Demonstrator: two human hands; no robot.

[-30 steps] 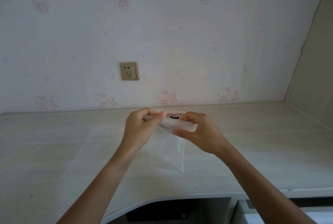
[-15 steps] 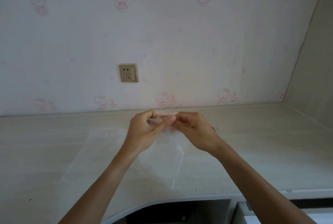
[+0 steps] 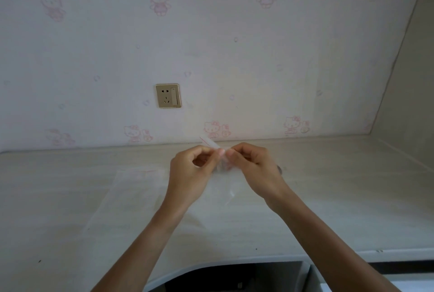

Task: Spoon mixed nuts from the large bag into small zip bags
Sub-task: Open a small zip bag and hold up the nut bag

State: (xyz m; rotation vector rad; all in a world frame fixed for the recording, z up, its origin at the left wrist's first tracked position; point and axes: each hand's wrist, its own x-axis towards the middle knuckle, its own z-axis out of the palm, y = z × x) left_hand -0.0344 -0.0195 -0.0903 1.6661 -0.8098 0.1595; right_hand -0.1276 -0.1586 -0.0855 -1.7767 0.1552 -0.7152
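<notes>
- Small zip bag: clear, thin plastic, red line along the zip strip, top end poking up at 12 o'clock above the hands; held over mid-desk.
- Left hand: fingers curled, pinching the bag's top edge.
- Right hand: fingers curled, pinching the same edge, thumbs nearly touching.
- Large clear bag: flat on the desk at 9 o'clock from the hands.
- Curved front desk edge at 6 o'clock; wall at 12 o'clock, side panel at 3 o'clock.
</notes>
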